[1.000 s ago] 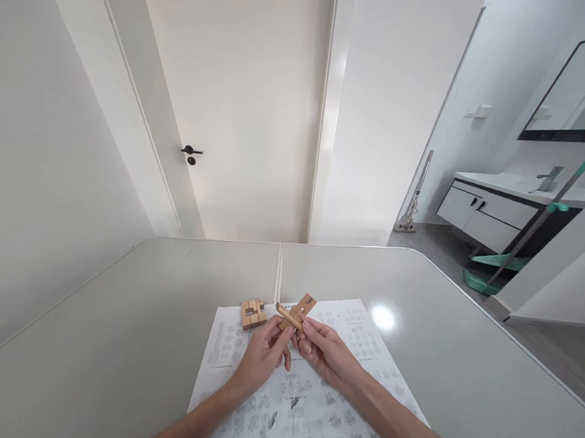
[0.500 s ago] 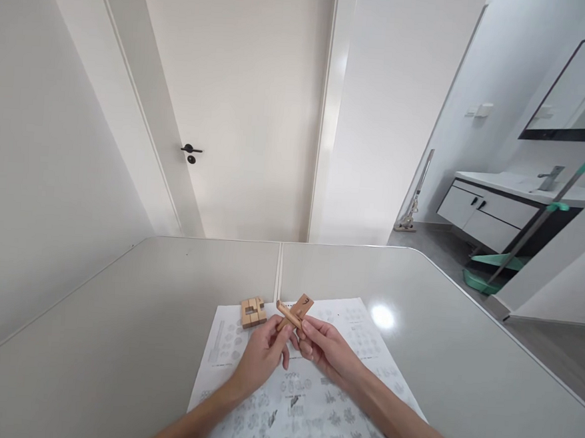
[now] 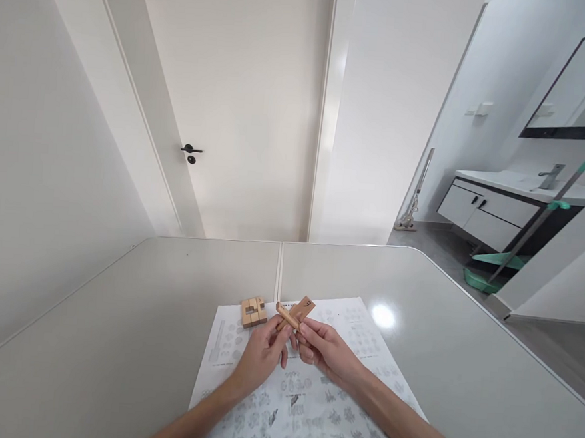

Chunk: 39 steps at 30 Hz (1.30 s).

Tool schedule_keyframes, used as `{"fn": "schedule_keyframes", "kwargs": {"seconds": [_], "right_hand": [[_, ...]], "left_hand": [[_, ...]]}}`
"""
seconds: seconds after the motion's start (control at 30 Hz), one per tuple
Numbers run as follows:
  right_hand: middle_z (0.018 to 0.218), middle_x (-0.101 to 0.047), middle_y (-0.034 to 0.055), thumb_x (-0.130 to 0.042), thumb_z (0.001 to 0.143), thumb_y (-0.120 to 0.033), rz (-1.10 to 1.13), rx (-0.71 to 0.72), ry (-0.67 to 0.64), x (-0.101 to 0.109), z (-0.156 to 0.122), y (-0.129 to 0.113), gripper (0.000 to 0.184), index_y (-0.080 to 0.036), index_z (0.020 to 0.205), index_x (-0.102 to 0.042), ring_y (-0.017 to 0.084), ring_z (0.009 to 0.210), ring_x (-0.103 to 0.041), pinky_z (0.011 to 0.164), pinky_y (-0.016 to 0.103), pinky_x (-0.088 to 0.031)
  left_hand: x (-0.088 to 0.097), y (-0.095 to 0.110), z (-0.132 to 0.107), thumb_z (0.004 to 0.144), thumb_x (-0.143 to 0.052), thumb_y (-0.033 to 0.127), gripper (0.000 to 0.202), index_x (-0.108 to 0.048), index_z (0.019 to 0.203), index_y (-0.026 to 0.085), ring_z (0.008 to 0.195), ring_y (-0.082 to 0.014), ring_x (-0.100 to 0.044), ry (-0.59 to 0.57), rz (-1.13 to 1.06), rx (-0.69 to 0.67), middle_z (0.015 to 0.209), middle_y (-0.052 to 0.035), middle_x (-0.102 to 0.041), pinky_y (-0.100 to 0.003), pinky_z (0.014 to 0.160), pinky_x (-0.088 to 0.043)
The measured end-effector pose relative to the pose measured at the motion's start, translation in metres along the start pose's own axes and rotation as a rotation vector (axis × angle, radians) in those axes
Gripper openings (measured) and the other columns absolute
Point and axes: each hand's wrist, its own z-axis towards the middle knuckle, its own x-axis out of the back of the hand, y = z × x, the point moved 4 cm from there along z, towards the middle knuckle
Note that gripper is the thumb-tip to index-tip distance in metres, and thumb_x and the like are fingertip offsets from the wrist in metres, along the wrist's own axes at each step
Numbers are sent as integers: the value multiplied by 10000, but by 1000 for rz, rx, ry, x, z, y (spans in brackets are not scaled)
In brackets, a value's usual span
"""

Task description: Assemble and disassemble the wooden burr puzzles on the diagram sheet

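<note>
Both my hands meet over a printed sheet (image 3: 345,323) on the grey table (image 3: 114,327). My left hand (image 3: 260,357) pinches a wooden bar (image 3: 306,307) that slants up to the right and has a dark mark near its tip. My right hand (image 3: 326,351) pinches a second wooden bar (image 3: 286,314) that crosses the first and points up to the left. The two bars touch where they cross. A partly built wooden block cluster (image 3: 252,311) lies on the sheet just left of my hands.
A seam (image 3: 280,268) runs down the table's middle. A white door with a black handle (image 3: 191,150) stands behind the table. To the right are a vanity cabinet (image 3: 488,212), a green dustpan and broom (image 3: 494,266), and a mop (image 3: 414,194) against the wall.
Both hands and the crossed bars have shifted very slightly; the grip is unchanged.
</note>
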Motion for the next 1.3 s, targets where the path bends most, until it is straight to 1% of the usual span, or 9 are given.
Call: {"fn": "schedule_keyframes", "kwargs": {"seconds": [0.13, 0.23, 0.37, 0.5, 0.63, 0.77, 0.93, 1.07, 1.3], "right_hand": [[754, -518, -4, -672, 902, -564, -28, 15, 23, -2, 0, -3, 404, -162, 884, -632, 93, 561, -398, 577, 278, -328], [785, -524, -7, -582, 931, -624, -89, 43, 103, 2, 1, -4, 469, -195, 1115, -632, 116, 573, -458, 599, 294, -383], [833, -551, 18, -503, 979, -583, -497, 155, 297, 16, -1, -5, 456, -234, 1253, -606, 164, 654, -509, 648, 327, -437], [1109, -580, 102, -600, 949, -392, -987, 308, 212, 12, -4, -2, 372, -286, 1306, -593, 249, 898, -568, 743, 379, -495], [1235, -523, 131, -645, 907, -277, -1224, 375, 129, 6, -4, 6, 482, -308, 1372, -526, 305, 1080, -542, 871, 466, -514], [1185, -539, 125, -667, 894, -272, -1330, 412, 140, 5, -3, 9, 420, -280, 1298, -551, 316, 1086, -529, 901, 490, -499], [1060, -534, 101, -717, 856, -384, -1389, 386, 222, 6, -4, 8, 296, -230, 1056, -563, 263, 882, -537, 732, 412, -504], [976, -525, 83, -599, 917, -278, -1445, 381, 303, 13, -2, 8, 98, -219, 942, -525, 242, 832, -520, 690, 367, -471], [984, -583, 98, -498, 955, -206, -1442, 397, 384, 36, 0, 8, 141, -208, 1089, -539, 263, 880, -538, 745, 394, -485]], "left_hand": [[1, 0, 2, 995, -495, 496, 329, -580, 926, 185, 479, -91, -540, 11, -27, 5, 758, -1, -636, -221, 490, -445], [6, 1, 5, 994, -497, 502, 340, -582, 935, 179, 492, -88, -541, 58, -68, -6, 777, -14, -659, -212, 485, -432], [18, 5, 10, 988, -498, 513, 343, -572, 951, 179, 481, -81, -545, 167, -102, -14, 869, -42, -702, -207, 456, -408], [27, 10, 11, 977, -499, 533, 356, -573, 958, 185, 475, -76, -544, 262, -126, 5, 930, -49, -708, -209, 450, -409], [27, 11, 12, 959, -518, 545, 361, -582, 969, 190, 483, -82, -540, 268, -156, 19, 884, -32, -695, -210, 450, -407], [25, 7, 13, 954, -521, 545, 357, -575, 951, 192, 492, -86, -541, 239, -150, 23, 871, -27, -688, -211, 454, -408], [23, 4, 13, 962, -507, 548, 367, -568, 938, 187, 488, -78, -537, 204, -136, 34, 870, -30, -681, -201, 447, -398], [22, 4, 13, 964, -509, 539, 362, -577, 946, 183, 474, -67, -534, 192, -127, 27, 904, -40, -691, -200, 439, -394], [19, -1, 13, 962, -516, 544, 380, -581, 929, 172, 479, -59, -540, 137, -102, 27, 943, -61, -700, -191, 430, -397]]}}
